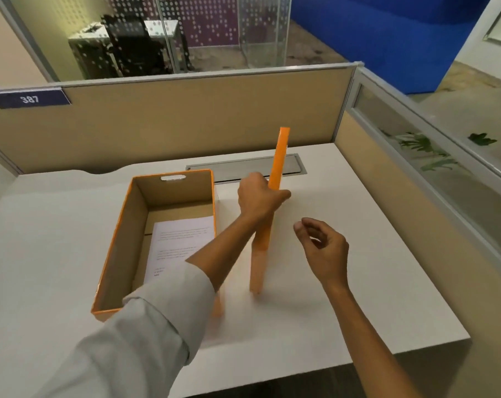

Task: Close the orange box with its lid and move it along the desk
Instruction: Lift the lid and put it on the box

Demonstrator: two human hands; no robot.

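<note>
The lower end of the flat orange cardboard lid point(278, 168), seen edge-on, is smeared by motion blur, so contact with the white desk top point(358, 282) cannot be judged. Its middle is covered by the left hand point(257, 198). The near right corner of the open orange cardboard box point(114, 245) is hidden by the grey sleeve point(145, 334). The text on the printed white sheet point(180, 245) inside cannot be read. The right forearm is cut off by the bottom edge.
</note>
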